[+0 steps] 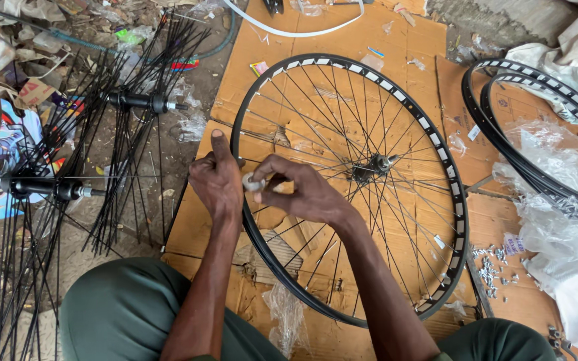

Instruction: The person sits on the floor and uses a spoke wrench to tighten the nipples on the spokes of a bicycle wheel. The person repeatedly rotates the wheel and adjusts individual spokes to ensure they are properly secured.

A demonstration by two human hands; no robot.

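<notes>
A black bicycle wheel rim [451, 180] with thin spokes and a hub [371, 166] lies flat on brown cardboard [342, 40] in front of me. My left hand [217, 179] rests on the rim's left edge, thumb pointing up. My right hand [297, 190] reaches across the spokes and pinches a small silver round tool [253, 182] against the rim, right beside the left hand. My knees in green trousers [125, 311] frame the bottom of the view.
Two hubs with loose black spokes fanning out [132, 101] [41, 188] lie on the dirt at left. Bare black rims [536, 127] and clear plastic wrap [563, 227] sit at right. Several small silver nipples [491, 266] are scattered on the cardboard at lower right.
</notes>
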